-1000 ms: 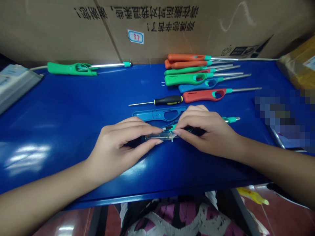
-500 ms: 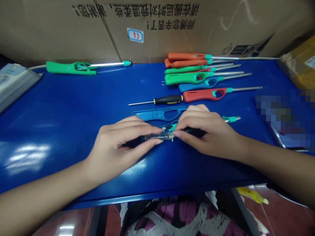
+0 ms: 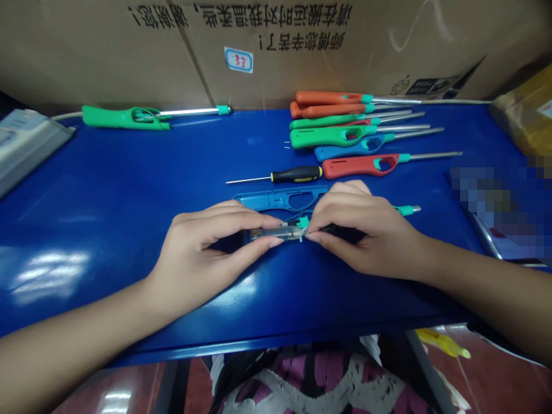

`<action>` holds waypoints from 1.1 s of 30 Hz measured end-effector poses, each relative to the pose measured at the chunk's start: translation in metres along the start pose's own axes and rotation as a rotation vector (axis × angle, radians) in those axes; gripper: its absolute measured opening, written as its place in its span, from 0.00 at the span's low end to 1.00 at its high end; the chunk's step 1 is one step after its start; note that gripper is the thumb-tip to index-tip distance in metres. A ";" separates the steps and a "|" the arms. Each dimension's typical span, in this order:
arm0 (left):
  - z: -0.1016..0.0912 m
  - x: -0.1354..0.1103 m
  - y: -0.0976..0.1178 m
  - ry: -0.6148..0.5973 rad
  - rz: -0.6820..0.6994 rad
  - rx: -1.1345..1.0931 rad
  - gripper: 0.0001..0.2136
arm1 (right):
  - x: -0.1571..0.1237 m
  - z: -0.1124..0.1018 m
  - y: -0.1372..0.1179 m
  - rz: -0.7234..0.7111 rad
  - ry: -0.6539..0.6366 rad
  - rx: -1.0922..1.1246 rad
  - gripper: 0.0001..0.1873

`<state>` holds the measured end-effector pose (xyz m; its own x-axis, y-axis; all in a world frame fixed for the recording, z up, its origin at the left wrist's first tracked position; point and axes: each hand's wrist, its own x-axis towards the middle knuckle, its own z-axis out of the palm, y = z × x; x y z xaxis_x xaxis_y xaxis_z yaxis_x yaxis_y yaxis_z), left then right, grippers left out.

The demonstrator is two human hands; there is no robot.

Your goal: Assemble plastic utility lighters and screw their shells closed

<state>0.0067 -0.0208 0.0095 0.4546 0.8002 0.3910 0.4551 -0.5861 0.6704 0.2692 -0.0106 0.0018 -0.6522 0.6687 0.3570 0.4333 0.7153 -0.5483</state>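
Between the thumb and fingers of my left hand (image 3: 211, 247) is a clear fuel tank (image 3: 276, 232) of a lighter, lying lengthwise. My right hand (image 3: 360, 230) pinches at the small white valve end of that tank; its fingertips hide exactly what they grip. Just behind the tank lie a teal trigger piece (image 3: 303, 222) and part of a blue half shell, mostly covered by my hands. Farther back is another blue handle shell (image 3: 280, 198), its inner side up. A teal-collared metal nozzle tip (image 3: 405, 210) sticks out beyond my right hand.
A black and yellow screwdriver (image 3: 297, 174) lies behind the shells. Several gas lighters, including a red one (image 3: 360, 167), are grouped at back right. An opened green lighter (image 3: 125, 118) lies back left. A cardboard box (image 3: 276, 75) closes off the blue table's (image 3: 150, 178) back.
My left fingertips have slid slightly back along the clear tank, so more of its valve end and the teal piece show. My right hand stays pinched there.
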 end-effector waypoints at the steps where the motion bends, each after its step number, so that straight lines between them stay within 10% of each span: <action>1: 0.000 0.000 0.000 -0.007 0.001 -0.001 0.07 | 0.000 0.000 0.000 -0.003 -0.005 -0.002 0.04; 33: 0.001 0.000 0.000 0.025 0.001 0.004 0.06 | 0.001 0.003 -0.003 0.038 0.065 0.077 0.04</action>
<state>0.0074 -0.0210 0.0090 0.4361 0.8026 0.4070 0.4575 -0.5872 0.6678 0.2647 -0.0129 0.0015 -0.5931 0.7089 0.3819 0.4061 0.6729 -0.6183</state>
